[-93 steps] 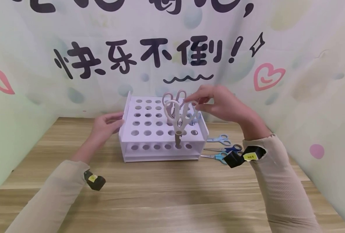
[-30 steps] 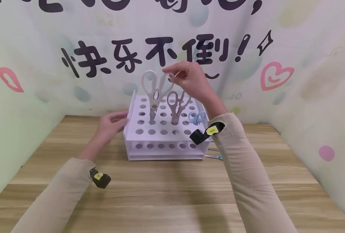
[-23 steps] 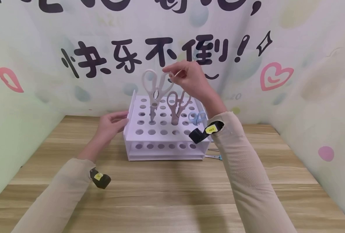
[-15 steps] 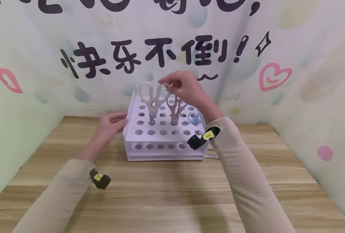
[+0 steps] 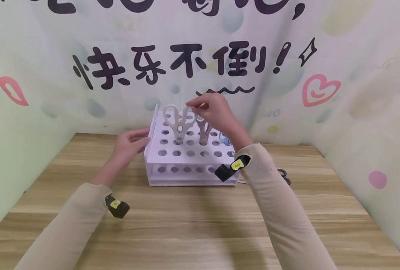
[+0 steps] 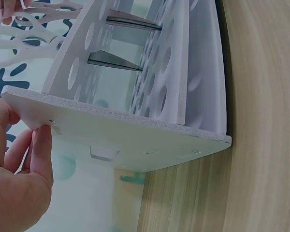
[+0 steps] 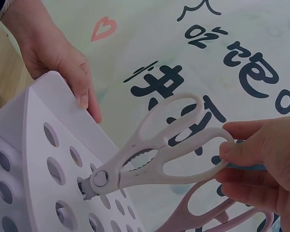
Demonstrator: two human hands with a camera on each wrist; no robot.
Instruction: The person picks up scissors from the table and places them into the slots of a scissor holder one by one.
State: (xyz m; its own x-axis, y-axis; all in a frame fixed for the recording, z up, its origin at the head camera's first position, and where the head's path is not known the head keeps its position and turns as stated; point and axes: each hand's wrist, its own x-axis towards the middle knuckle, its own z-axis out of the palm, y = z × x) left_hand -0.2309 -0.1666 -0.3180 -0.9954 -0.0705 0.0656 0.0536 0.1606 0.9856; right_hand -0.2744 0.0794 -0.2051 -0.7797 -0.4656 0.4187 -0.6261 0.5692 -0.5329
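Note:
A white rack [image 5: 197, 159] with two levels of round holes stands on the table. My left hand [image 5: 127, 147] grips its left side panel [image 6: 94, 128] at the edge, between thumb and fingers. By one handle loop, my right hand [image 5: 214, 112] pinches a pair of white-handled kitchen scissors [image 7: 139, 178]. Their blades point down into a hole in the left part of the top level, handles above it. Close to the right hand, mauve-handled scissors [image 5: 204, 135] stand in another hole. Light blue scissors [image 5: 225, 140] stand farther right, partly behind the right wrist.
More scissors lie on the wooden table [image 5: 173, 225] right of the rack. Dark handle loops [image 5: 283, 173] show beyond the right sleeve, which hides most of them. A printed cloth [image 5: 152, 33] hangs behind the rack.
My right hand has carried the white-handled scissors leftward past the mauve pair, then lowered them, so their blades sit deeper in the hole. My left hand has stayed on the side panel.

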